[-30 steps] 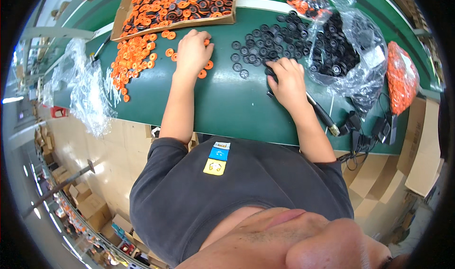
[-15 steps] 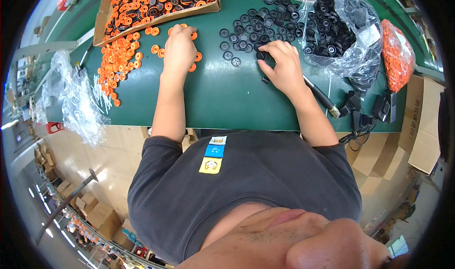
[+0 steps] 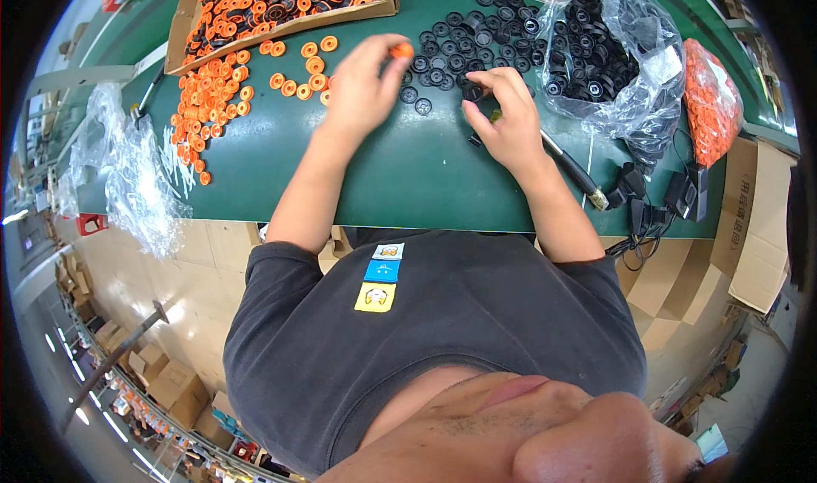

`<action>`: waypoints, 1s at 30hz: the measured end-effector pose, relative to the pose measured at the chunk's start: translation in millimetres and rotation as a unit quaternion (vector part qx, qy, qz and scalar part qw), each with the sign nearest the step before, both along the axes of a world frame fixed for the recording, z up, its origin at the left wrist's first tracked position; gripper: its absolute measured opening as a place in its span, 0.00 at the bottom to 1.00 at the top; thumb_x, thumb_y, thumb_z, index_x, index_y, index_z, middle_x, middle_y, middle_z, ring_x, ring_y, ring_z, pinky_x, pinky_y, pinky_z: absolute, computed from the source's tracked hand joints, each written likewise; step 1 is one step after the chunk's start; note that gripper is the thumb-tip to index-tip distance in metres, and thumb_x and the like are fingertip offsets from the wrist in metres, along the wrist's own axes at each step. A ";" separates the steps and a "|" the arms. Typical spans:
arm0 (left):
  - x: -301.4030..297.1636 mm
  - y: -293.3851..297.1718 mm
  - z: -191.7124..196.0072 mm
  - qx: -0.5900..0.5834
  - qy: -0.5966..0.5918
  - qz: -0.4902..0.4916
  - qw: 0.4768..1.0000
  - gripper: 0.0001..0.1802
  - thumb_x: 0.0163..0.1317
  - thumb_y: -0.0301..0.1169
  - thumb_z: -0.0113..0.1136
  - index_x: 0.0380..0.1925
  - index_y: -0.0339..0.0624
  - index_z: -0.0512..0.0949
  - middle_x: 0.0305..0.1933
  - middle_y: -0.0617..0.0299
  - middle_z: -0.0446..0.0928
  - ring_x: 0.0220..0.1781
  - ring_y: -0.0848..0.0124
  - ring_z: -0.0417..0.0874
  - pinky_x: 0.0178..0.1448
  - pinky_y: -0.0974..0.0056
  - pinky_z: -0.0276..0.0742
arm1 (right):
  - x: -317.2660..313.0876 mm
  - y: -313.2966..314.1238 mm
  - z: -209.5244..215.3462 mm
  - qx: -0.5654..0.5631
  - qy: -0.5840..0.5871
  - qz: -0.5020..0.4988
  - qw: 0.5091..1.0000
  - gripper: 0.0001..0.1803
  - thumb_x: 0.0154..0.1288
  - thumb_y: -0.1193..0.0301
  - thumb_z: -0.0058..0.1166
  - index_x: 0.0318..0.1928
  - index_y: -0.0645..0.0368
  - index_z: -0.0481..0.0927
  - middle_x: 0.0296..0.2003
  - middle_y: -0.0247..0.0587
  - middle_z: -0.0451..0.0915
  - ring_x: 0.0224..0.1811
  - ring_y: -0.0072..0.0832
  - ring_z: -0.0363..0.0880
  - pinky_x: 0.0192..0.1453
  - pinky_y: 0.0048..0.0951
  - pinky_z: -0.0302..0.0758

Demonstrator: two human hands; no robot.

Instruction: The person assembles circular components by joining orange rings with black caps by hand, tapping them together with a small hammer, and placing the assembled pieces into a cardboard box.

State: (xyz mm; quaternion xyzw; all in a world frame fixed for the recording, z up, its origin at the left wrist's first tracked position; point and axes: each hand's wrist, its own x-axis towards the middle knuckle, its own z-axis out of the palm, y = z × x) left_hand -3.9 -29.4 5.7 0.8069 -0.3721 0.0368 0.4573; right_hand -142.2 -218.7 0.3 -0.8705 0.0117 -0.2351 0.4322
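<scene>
My left hand [image 3: 362,87] is closed, pinching a small round orange wheel piece [image 3: 402,50] between thumb and fingertips. To its right, my right hand [image 3: 512,124] grips a black wheel [image 3: 472,92] by thumb and forefinger. Loose black wheels [image 3: 456,45] are spread on the green tabletop beyond and between the hands. Scattered orange pieces [image 3: 315,64] lie left of my left hand, beside a denser heap of them [image 3: 204,100]. A small black part [image 3: 475,140] sits under my right hand, partly hidden.
A cardboard tray [image 3: 281,32] of orange-and-black wheels stands at the far left. Clear bags hold black wheels [image 3: 587,66] and orange pieces [image 3: 712,100] on the right. A dark-handled tool [image 3: 579,172], black adapters [image 3: 681,195], white sticks [image 3: 177,166] and crumpled plastic [image 3: 140,194] lie near the edges.
My left hand has lifted an orange piece from the scattered ones and moved right, toward my right hand. The right hand stays nearly in place, still pinching the black wheel.
</scene>
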 end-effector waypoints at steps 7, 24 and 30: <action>-48.3 -25.7 -28.1 -0.184 0.432 -0.155 0.869 0.18 0.66 0.19 0.63 0.55 0.33 0.75 0.49 0.60 0.82 0.51 0.75 0.83 0.59 0.69 0.79 | -2.3 3.2 -1.4 0.071 -0.037 0.006 0.997 0.20 0.54 0.82 0.68 0.50 0.63 0.83 0.45 0.44 0.77 0.41 0.30 0.81 0.46 0.29 0.80; -37.8 -20.1 -27.5 -0.165 0.454 -0.177 0.857 0.18 0.68 0.18 0.60 0.58 0.31 0.77 0.53 0.58 0.82 0.54 0.72 0.83 0.62 0.68 0.79 | 0.5 1.2 -2.1 0.034 -0.051 0.024 0.998 0.20 0.52 0.82 0.70 0.48 0.65 0.84 0.41 0.44 0.81 0.39 0.31 0.83 0.43 0.28 0.81; -39.0 -19.8 -25.4 -0.169 0.454 -0.182 0.856 0.19 0.69 0.18 0.59 0.59 0.30 0.77 0.55 0.56 0.82 0.56 0.71 0.83 0.64 0.67 0.79 | -0.1 1.3 -3.4 0.016 -0.059 0.023 0.998 0.19 0.52 0.80 0.72 0.46 0.65 0.84 0.41 0.45 0.81 0.38 0.33 0.83 0.43 0.30 0.81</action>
